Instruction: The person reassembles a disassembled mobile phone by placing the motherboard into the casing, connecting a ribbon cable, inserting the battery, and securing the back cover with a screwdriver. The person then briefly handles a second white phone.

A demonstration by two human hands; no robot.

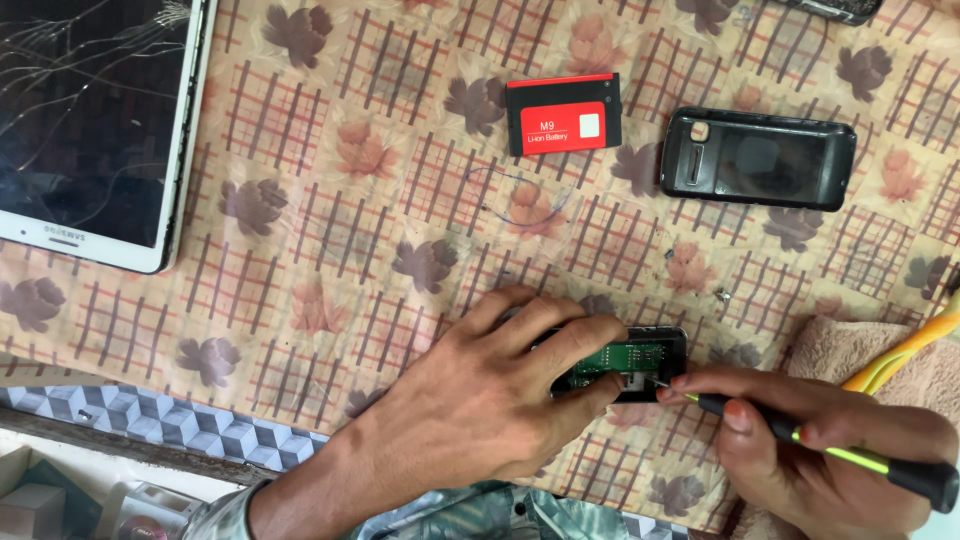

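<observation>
My left hand presses down on a small opened phone whose green circuit board shows, holding it flat on the patterned tablecloth. My right hand grips a black and yellow-green screwdriver, its thin tip touching the circuit board near the phone's lower right side. A red and black battery lies farther back on the cloth. To its right rests a black phone back cover.
A white tablet with a cracked dark screen lies at the far left. A tiny screw sits on the cloth. A beige towel and yellow cables are at the right edge. A thin wire loop lies mid-table.
</observation>
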